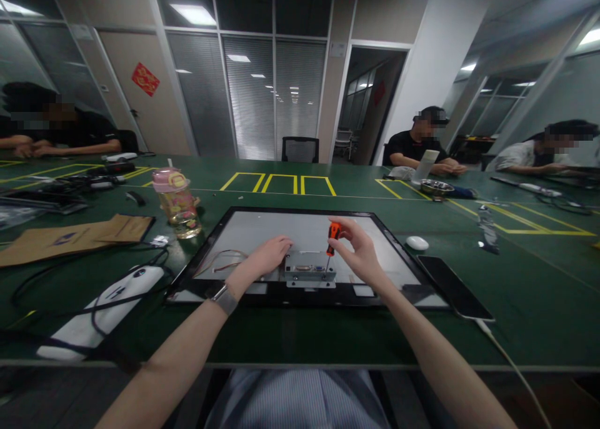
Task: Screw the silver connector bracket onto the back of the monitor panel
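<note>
A flat display panel [253, 229] with a black frame lies on the green table before me. Near its front edge sits a metal bracket [307, 276] with port connectors along it. My right hand [359, 247] grips an orange and black screwdriver [334, 235], held upright, its shaft pointing down at the bracket's right end. Whether the tip sits in a screw is too small to tell. My left hand [272, 254] rests at the bracket's left end, fingers together and partly hidden; I cannot make out anything in them. Thin wires [225, 260] lie on the panel left of that hand.
Left of the panel stand a pink-lidded bottle [175, 201], a brown paper envelope [70, 238] and a white power strip [103, 310] with black cables. To the right lie a white earbud case [417, 243] and a phone [454, 286] on a cable. Several people sit across the table.
</note>
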Demonstrator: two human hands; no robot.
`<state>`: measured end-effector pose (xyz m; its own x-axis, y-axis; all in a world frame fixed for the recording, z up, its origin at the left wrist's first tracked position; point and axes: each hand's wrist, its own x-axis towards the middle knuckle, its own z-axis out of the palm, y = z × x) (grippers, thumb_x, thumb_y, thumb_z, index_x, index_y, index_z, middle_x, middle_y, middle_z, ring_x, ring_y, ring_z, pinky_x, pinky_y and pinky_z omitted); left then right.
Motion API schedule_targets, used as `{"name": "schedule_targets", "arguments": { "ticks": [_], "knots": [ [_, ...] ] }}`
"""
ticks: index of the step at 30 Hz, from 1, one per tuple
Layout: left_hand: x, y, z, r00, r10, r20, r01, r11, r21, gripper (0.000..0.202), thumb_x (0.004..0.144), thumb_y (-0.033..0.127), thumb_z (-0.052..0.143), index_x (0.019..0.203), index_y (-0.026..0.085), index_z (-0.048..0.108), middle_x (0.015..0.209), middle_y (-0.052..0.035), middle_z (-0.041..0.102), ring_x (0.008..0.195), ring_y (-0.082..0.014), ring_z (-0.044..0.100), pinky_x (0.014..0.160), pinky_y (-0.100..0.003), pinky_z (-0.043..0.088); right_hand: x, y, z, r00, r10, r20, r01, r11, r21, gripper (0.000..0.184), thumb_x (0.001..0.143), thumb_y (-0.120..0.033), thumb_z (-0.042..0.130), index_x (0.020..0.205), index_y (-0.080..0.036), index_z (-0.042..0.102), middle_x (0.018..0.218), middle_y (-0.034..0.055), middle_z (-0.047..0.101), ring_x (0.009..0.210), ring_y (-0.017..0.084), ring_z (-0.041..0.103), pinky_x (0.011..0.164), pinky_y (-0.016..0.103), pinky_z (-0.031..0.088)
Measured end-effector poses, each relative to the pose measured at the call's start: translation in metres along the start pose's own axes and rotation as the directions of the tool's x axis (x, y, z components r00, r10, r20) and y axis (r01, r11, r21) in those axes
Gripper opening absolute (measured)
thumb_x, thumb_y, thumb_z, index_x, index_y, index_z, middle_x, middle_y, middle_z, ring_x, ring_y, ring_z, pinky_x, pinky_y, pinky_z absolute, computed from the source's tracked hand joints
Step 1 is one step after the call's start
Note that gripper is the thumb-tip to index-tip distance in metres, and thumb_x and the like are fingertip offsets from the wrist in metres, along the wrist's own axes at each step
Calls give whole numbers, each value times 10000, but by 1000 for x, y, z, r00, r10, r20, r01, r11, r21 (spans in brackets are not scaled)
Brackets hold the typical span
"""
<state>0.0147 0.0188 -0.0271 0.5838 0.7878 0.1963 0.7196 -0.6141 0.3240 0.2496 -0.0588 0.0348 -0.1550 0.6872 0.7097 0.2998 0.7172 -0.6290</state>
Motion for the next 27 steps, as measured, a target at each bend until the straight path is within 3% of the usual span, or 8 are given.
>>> {"name": "schedule_targets", "arguments": {
  "ticks": [7, 13, 27],
  "knots": [
    [1, 0, -1, 1000, 5, 8, -5, 1000, 2, 380, 939, 282, 242, 1165, 178, 529, 1267, -79, 522, 1202, -181, 455, 1025, -331, 338, 0, -4, 1, 999, 28, 39, -31, 995, 93, 372, 879, -246, 480, 1249, -262, 456, 1068, 79, 592, 898, 197, 603, 832, 415, 499],
    [-1, 1, -1, 1000, 8, -3, -8, 1000, 6, 399, 945, 305, 220, 1173, 170, 518, 1273, -85, 517, 1194, -183, 462, 1021, -337, 345, 1, -1, 0, 999, 1, 35, 0, 1000, -22, 420, 828, -205, 535, 1237, -279, 479, 1034, 57, 573, 868, 185, 566, 760, 362, 512],
    [-1, 2, -2, 1000, 28, 0, -28, 999, 26, 398, 940, 273, 216, 1169, 158, 521, 1263, -93, 526, 1194, -186, 464, 1028, -340, 344, 4, -3, 0, 1000, 8, -19, -9, 999, -42, 379, 817, -219, 560, 1189, -281, 520, 964, 47, 577, 821, 178, 565, 704, 342, 539]
  ]
}}
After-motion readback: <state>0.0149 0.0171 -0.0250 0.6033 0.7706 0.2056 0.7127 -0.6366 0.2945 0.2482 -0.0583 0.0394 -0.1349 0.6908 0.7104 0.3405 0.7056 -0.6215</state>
